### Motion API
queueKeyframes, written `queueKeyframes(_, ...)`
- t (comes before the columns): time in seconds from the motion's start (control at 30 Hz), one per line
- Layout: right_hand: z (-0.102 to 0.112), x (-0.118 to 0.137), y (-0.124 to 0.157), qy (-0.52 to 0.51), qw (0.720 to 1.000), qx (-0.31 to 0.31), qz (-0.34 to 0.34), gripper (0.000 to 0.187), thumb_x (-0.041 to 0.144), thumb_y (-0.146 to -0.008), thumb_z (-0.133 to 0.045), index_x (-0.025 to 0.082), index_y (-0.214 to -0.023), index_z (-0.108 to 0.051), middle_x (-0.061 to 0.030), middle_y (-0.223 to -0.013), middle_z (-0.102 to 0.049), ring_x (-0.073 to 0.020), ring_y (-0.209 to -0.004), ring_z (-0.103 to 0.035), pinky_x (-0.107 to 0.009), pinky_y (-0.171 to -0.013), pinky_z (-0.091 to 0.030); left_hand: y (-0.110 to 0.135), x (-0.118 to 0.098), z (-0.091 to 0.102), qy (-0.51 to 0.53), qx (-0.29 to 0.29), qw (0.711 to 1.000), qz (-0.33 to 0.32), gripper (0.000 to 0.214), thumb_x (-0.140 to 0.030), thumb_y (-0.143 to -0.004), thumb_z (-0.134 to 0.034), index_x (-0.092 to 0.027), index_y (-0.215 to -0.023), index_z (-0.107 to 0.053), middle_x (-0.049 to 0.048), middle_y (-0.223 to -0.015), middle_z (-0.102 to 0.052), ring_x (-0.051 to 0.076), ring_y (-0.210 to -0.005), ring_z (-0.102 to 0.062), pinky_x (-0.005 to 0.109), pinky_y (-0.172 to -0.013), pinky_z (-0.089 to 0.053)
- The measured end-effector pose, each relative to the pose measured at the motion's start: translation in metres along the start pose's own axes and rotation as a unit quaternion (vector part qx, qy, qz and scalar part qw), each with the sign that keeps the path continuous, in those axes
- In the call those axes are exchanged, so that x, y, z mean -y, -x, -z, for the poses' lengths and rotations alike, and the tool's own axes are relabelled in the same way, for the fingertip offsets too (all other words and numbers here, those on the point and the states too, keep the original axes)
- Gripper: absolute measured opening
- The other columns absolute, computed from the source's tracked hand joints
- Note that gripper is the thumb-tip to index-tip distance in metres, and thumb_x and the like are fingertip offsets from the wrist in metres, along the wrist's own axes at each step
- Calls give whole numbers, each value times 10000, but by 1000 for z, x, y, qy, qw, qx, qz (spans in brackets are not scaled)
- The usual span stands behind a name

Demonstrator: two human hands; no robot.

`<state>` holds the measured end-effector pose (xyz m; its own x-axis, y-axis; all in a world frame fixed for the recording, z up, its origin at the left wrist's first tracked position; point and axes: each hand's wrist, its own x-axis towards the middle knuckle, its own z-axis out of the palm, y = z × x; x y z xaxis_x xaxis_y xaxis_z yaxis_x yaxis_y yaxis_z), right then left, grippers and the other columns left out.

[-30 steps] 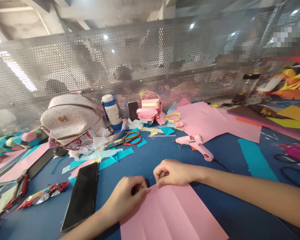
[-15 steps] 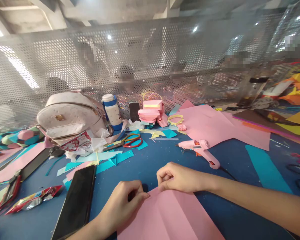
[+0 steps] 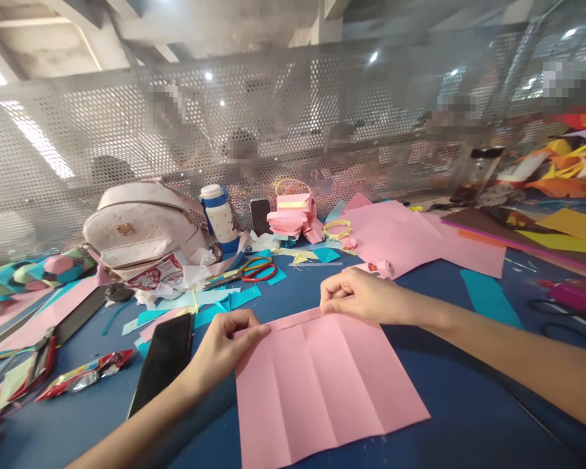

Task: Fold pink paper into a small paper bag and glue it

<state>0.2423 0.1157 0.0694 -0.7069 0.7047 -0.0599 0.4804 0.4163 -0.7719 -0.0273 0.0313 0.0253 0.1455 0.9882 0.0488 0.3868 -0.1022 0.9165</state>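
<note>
A sheet of pink paper (image 3: 317, 384) with several parallel creases lies tilted before me, its far edge raised toward my hands. My left hand (image 3: 229, 342) pinches the far left corner between thumb and fingers. Along the same edge, toward the right, my right hand (image 3: 349, 293) grips the paper with its fingers curled in. A narrow strip along that far edge looks folded over between the two hands. Behind my right hand, a pink glue gun (image 3: 385, 268) is mostly hidden.
A black phone (image 3: 163, 358) lies left of my left arm, near a shiny snack wrapper (image 3: 85, 374). Scissors (image 3: 258, 268), paper scraps, a backpack (image 3: 131, 225) and a bottle (image 3: 219, 218) stand or lie farther back. Large pink sheets (image 3: 400, 238) spread at the back right, before a perforated metal screen (image 3: 283, 104).
Both hands have moved up and away from me, carrying the pink paper with them. More of its creased surface now shows, and my right hand now covers most of the glue gun.
</note>
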Motion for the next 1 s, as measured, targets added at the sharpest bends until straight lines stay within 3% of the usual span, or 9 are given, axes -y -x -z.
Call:
queueKeyframes(0.23, 7, 3, -1, -49, 998, -30, 37, 338, 483, -791, -653, 149, -736, -647, 39, -577, -467, -81, -512, -338, -228, -480, -237, -5, -14, 29, 19, -62, 998, -17, 390, -514, -766, -717, -137, -674, -672, 5, -603, -592, 100, -541, -485, 186, -477, -339)
queueKeyframes(0.43, 7, 7, -1, -57, 997, -47, 33, 368, 524, -790, -657, 176, -696, -582, 52, -540, -429, -94, -506, -400, -224, -484, -346, -10, -11, 56, 52, -123, 991, -19, 420, -544, -775, -686, -144, -651, -653, -4, -556, -584, 94, -482, -478, 183, -436, -307)
queueKeyframes(0.57, 0, 10, -2, -63, 996, -44, 49, 383, 532, -797, -662, 171, -699, -579, 58, -526, -428, -85, -480, -378, -225, -478, -315, -10, -12, 60, 60, -128, 990, -25, 404, -528, -751, -706, -139, -646, -671, -2, -553, -592, 89, -478, -476, 186, -446, -312)
queueKeyframes(0.67, -1, 11, -2, -71, 996, -35, 45, 375, 535, -813, -650, 170, -750, -591, 43, -557, -496, -97, -492, -448, -235, -504, -348, -11, -14, 63, 51, -134, 989, -39, 420, -530, -765, -690, -142, -616, -633, -14, -541, -562, 78, -483, -458, 180, -458, -304)
queueKeyframes(0.83, 0, 12, 2, -72, 997, -9, 33, 328, 490, -874, -593, 181, -778, -535, -16, -669, -650, -116, -506, -555, -252, -533, -347, -17, -14, 71, 5, -108, 992, -61, 410, -523, -768, -680, -150, -612, -613, -28, -526, -523, 76, -493, -439, 177, -470, -307)
queueKeyframes(1.0, 4, 10, 3, 2, 998, -22, 53, 310, 447, -876, -598, 171, -734, -576, 51, -550, -477, -87, -492, -383, -254, -516, -244, -14, -19, 62, -71, -26, 994, -72, 296, -446, -778, -699, -154, -794, -748, 27, -726, -686, 123, -604, -531, 205, -548, -396)
